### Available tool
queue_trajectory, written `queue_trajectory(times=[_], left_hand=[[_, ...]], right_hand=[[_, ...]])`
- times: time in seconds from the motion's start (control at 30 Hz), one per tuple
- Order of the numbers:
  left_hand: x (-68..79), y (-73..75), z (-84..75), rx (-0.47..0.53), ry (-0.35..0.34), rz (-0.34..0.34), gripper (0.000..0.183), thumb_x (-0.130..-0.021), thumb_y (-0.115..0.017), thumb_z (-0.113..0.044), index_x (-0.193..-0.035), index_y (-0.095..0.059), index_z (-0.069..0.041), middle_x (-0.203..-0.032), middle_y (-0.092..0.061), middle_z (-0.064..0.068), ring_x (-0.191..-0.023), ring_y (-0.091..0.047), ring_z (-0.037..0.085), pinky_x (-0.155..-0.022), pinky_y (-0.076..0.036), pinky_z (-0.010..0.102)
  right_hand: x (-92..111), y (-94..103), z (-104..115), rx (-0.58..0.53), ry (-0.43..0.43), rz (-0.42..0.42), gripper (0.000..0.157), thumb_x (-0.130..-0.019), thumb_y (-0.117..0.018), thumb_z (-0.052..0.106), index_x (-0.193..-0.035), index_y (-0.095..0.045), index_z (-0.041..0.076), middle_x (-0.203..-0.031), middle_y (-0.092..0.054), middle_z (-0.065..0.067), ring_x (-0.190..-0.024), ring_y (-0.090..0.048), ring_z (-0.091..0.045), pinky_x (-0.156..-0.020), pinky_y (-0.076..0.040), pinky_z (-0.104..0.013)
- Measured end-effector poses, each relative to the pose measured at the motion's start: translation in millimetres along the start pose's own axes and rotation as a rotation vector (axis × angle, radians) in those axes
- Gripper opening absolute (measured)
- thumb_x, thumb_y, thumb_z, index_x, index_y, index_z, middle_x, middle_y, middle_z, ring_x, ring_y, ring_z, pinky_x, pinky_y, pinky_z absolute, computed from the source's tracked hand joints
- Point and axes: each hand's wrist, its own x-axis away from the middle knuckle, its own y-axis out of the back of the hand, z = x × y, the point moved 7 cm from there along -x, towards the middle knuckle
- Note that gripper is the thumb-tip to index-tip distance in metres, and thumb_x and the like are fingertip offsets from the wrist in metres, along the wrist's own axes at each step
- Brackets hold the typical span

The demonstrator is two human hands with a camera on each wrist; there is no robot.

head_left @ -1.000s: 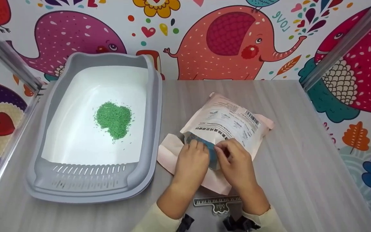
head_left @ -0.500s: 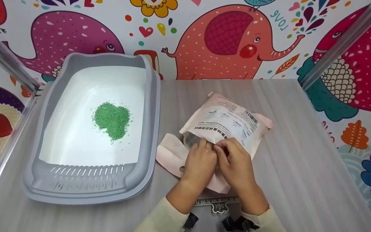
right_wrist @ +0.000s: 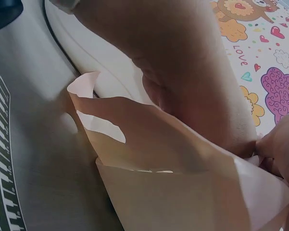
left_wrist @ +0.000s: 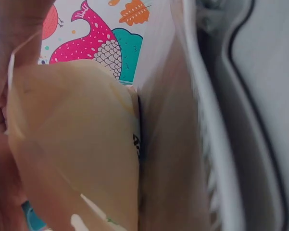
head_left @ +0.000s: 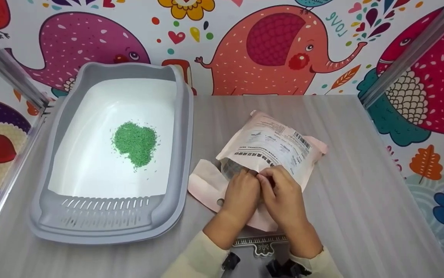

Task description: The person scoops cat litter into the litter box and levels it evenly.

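Observation:
A pale pink bag [head_left: 270, 144] with printed text and a barcode lies on the table, its mouth towards me and a loose flap [head_left: 208, 183] spread to the left. At that mouth my left hand [head_left: 242, 193] grips the edge with curled fingers; its fingertips are partly hidden. Right beside it, my right hand [head_left: 282, 195] pinches the edge between thumb and finger. The two hands touch or nearly touch. In the right wrist view, the cut flap of the bag [right_wrist: 154, 139] stands up before both hands. The left wrist view shows the side of the bag [left_wrist: 81, 130] close up.
A grey litter tray [head_left: 185, 139] with a white inside stands on the left, holding a heap of green pellets [head_left: 136, 143]. A bulldog clip [head_left: 262, 247] with a piano-key pattern lies near my wrists. Patterned walls [head_left: 268, 46] enclose the table's back and sides.
My left hand has shifted right along the bag's mouth, up to the right hand. A blue patch seen earlier at the mouth is now hidden. The right hand has barely moved.

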Motion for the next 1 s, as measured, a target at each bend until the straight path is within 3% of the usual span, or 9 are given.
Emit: queue_trajectory(times=[0.13,0.37,0.77,1.0], left_hand=[[-3.3,-3.5,3.3,0.112,0.041,-0.015,0.009,-0.090,-0.068,-0.013,-0.089,-0.076,-0.016,-0.089,-0.075,-0.002,-0.088,-0.069,0.018,-0.077,-0.056,0.031],[-5.7,-13.8,11.3,0.298,0.146,0.042,0.011,-0.094,-0.067,-0.010,-0.088,-0.076,-0.010,-0.088,-0.076,0.003,-0.089,-0.072,0.021,-0.078,-0.059,0.034],[-1.2,-21.0,24.1,0.392,0.244,0.082,0.009,-0.088,-0.077,-0.016,-0.081,-0.075,-0.012,-0.082,-0.074,0.004,-0.078,-0.073,0.024,-0.067,-0.059,0.039],[0.2,-22.3,27.5,0.423,0.255,0.080,0.005,-0.087,-0.078,-0.016,-0.083,-0.075,-0.015,-0.084,-0.075,0.004,-0.078,-0.073,0.024,-0.066,-0.058,0.040]], right_hand=[[0,0.1,0,0.002,0.004,-0.005,0.014,-0.087,-0.078,-0.003,-0.090,-0.068,0.006,-0.088,-0.067,-0.003,-0.079,-0.061,-0.009,-0.071,-0.047,-0.015],[1,-0.4,0,-0.003,0.006,0.004,0.014,-0.087,-0.078,-0.002,-0.090,-0.068,0.006,-0.088,-0.067,-0.002,-0.078,-0.060,-0.008,-0.070,-0.046,-0.015],[0,-2.4,-1,-0.028,0.010,0.017,0.012,-0.088,-0.077,-0.002,-0.090,-0.068,0.006,-0.088,-0.067,-0.001,-0.077,-0.059,-0.006,-0.068,-0.046,-0.013],[0,-2.3,-1,-0.035,0.012,0.016,0.013,-0.088,-0.077,-0.002,-0.090,-0.068,0.007,-0.088,-0.068,0.000,-0.077,-0.059,-0.006,-0.068,-0.046,-0.013]])
